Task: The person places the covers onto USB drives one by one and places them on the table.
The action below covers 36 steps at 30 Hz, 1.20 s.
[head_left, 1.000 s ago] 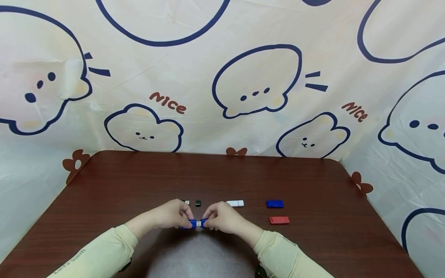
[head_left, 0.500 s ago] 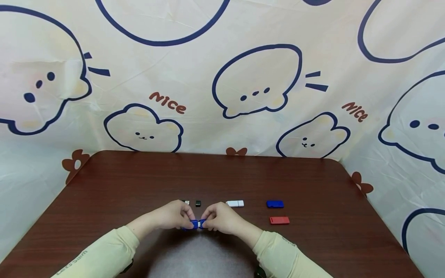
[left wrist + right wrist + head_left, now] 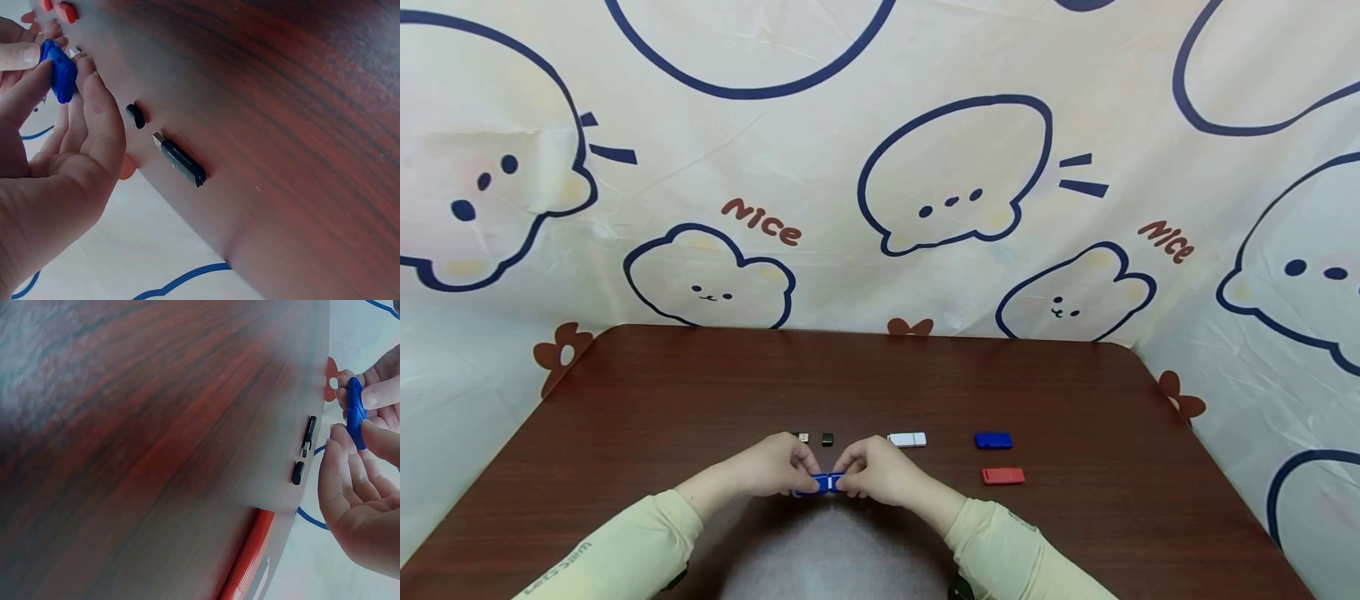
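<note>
Between its thumb and fingers, my left hand [image 3: 771, 465] pinches the body of a blue USB stick [image 3: 822, 483] just above the table. Opposite it, my right hand [image 3: 880, 471] grips the stick's blue cap [image 3: 838, 482]. A thin strip of pale connector shows between cap and body in the head view. Seen from the left wrist, the blue stick [image 3: 62, 75] is partly covered by fingers. In the right wrist view, body and cap [image 3: 356, 428] line up end to end, and any gap is too small to tell.
Beyond my left hand lie an uncapped black USB stick [image 3: 181, 164] and its small black cap [image 3: 827, 439]. A white USB stick [image 3: 907, 439] is behind my right hand. Farther right are a blue stick [image 3: 993, 440] and a red one [image 3: 1003, 476] on the brown table [image 3: 880, 383].
The blue cap and the stick's body have come closer together. The exposed connector between them has narrowed to a thin strip. My left hand has shifted slightly right.
</note>
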Tool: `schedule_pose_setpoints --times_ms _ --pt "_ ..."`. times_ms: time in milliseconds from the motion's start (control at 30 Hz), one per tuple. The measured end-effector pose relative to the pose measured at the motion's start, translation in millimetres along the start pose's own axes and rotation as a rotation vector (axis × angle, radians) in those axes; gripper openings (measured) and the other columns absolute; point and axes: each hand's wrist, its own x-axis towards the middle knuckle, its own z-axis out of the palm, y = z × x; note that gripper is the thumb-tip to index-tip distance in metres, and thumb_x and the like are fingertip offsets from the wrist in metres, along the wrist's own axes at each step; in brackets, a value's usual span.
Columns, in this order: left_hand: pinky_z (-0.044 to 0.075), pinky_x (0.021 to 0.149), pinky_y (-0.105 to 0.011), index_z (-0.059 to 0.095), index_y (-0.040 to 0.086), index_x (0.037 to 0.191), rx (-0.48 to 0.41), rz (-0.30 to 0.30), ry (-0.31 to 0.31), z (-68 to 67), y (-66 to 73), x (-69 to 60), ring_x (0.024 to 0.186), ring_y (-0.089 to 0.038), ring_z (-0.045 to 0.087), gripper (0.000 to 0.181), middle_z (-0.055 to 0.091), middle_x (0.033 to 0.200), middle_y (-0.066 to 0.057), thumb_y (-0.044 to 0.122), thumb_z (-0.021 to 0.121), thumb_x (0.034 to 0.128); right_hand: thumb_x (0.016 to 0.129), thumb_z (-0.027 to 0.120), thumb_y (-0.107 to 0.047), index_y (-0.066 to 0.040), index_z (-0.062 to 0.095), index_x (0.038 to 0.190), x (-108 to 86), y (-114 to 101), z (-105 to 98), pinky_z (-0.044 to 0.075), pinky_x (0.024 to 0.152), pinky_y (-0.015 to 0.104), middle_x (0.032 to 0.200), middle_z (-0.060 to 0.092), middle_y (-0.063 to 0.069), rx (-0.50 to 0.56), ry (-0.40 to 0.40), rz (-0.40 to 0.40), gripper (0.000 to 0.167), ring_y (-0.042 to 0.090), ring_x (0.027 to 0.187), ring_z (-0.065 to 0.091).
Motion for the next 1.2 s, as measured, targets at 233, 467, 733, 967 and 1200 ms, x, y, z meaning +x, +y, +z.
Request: schedule_pose_setpoints --times_ms 233,467,733,967,1200 --pt "0.046 0.051 -0.024 0.068 0.001 0.078 0.036 0.016 0.007 1.0 -1.5 0.3 0.056 -0.01 0.055 0.008 0.066 0.067 -0.009 0.009 0.07 0.0795 0.08 0.067 0.001 0.003 0.068 0.084 0.2 1.8 -1.0 0.052 0.055 0.031 0.069 0.066 0.015 0.001 0.004 0.005 0.005 0.012 0.057 0.058" --pt "0.046 0.054 -0.023 0.068 0.001 0.079 0.055 0.046 -0.003 -0.2 0.3 0.8 0.059 -0.009 0.056 0.009 0.067 0.068 -0.008 0.01 0.07 0.0793 0.08 0.067 0.001 0.003 0.068 0.086 0.2 1.7 -1.0 0.053 0.056 0.032 0.071 0.067 0.016 0.002 -0.003 -0.003 0.006 0.012 0.058 0.059" --pt "0.046 0.055 -0.023 0.068 0.001 0.079 0.067 0.044 -0.006 0.1 1.8 -0.3 0.06 -0.009 0.056 0.01 0.067 0.068 -0.008 0.011 0.07 0.0795 0.08 0.066 0.001 0.004 0.068 0.085 0.1 2.4 -0.2 0.052 0.055 0.031 0.072 0.067 0.018 0.014 -0.009 -0.011 0.006 0.012 0.058 0.059" --pt "0.045 0.054 -0.022 0.068 0.0 0.079 0.056 0.053 -0.013 0.0 0.8 -0.7 0.06 -0.009 0.055 0.01 0.066 0.068 -0.008 0.011 0.07 0.0798 0.08 0.066 0.001 0.003 0.068 0.086 0.7 3.0 0.3 0.053 0.056 0.03 0.072 0.067 0.017 0.016 -0.013 -0.015 0.006 0.01 0.058 0.058" --pt "0.044 0.054 -0.023 0.068 0.0 0.079 0.044 0.048 -0.011 0.0 0.8 -1.1 0.06 -0.009 0.054 0.01 0.066 0.068 -0.008 0.01 0.069 0.0798 0.08 0.067 0.001 0.004 0.068 0.086 0.9 2.7 0.5 0.053 0.056 0.03 0.072 0.067 0.017 0.025 -0.01 -0.014 0.007 0.011 0.059 0.059"
